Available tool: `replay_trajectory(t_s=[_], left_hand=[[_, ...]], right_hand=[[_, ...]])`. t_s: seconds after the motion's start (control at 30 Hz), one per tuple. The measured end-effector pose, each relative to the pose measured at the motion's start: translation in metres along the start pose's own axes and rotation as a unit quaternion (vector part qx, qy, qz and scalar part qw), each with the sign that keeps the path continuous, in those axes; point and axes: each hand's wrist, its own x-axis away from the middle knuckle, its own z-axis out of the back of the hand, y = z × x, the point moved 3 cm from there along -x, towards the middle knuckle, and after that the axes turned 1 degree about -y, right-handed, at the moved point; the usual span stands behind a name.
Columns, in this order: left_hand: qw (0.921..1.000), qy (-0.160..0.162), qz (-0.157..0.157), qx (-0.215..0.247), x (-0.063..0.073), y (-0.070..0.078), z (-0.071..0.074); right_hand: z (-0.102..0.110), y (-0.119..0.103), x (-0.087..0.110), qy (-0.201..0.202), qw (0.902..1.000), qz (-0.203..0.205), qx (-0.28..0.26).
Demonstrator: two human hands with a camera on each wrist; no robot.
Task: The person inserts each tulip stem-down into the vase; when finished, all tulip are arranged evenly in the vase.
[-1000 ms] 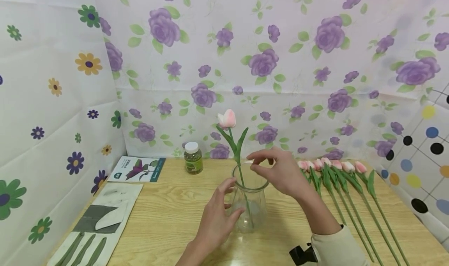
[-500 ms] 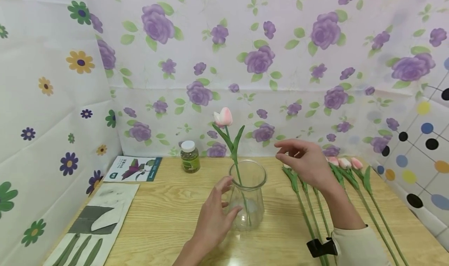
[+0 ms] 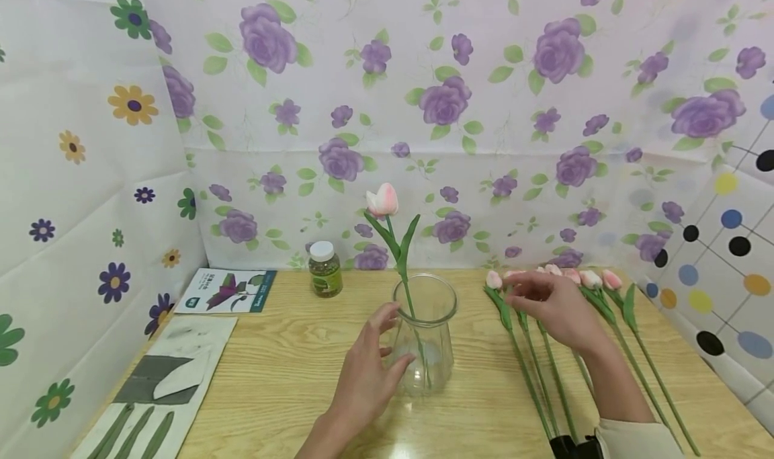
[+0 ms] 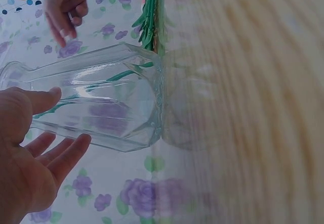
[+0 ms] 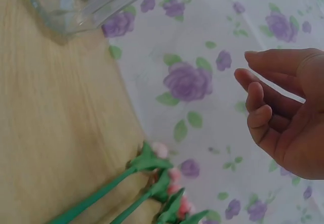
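A clear glass vase (image 3: 426, 351) stands upright on the wooden table, with one pale pink tulip (image 3: 383, 200) leaning left inside it. My left hand (image 3: 370, 371) is at the vase's left side, its thumb in front of the glass and the fingers (image 4: 71, 155) relaxed along it; whether they press on it is unclear. Over to the right, my right hand (image 3: 559, 308) hovers above several tulips (image 3: 523, 351) lying in a row, heads toward the wall. Its fingers (image 5: 260, 95) are loosely bent with nothing between them, apart from the blooms in the right wrist view.
A white-capped jar (image 3: 325, 274) stands behind the vase to the left. Farther left lie a printed booklet (image 3: 226, 291) and a sheet with leaf pictures (image 3: 160, 385). Flower-patterned cloth (image 3: 338, 76) walls the back of the table (image 3: 284, 378).
My right hand has left the vase's rim and moved right, to above the lying tulips. The left hand stays beside the vase, and the upright tulip stands as before.
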Motion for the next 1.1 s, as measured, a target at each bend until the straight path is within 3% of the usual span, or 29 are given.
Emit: replay_trajectory(t_s=[0.4,0.73,1.1], left_hand=[[1.0,-0.004,0.003,0.001,0.0,-0.001,0.0],[1.0,0.002,0.006,0.004,0.0,0.0,0.0],[0.9999,0.009,-0.002,0.009,-0.001,-0.001,-0.001]], right_hand=[[-0.014,0.054,0.015,-0.051,0.9954,-0.081,0.006],[-0.022,0.067,0.019,-0.065,0.9901,-0.122,0.024],[-0.034,0.071,0.017,-0.078,0.986,-0.133,0.062]])
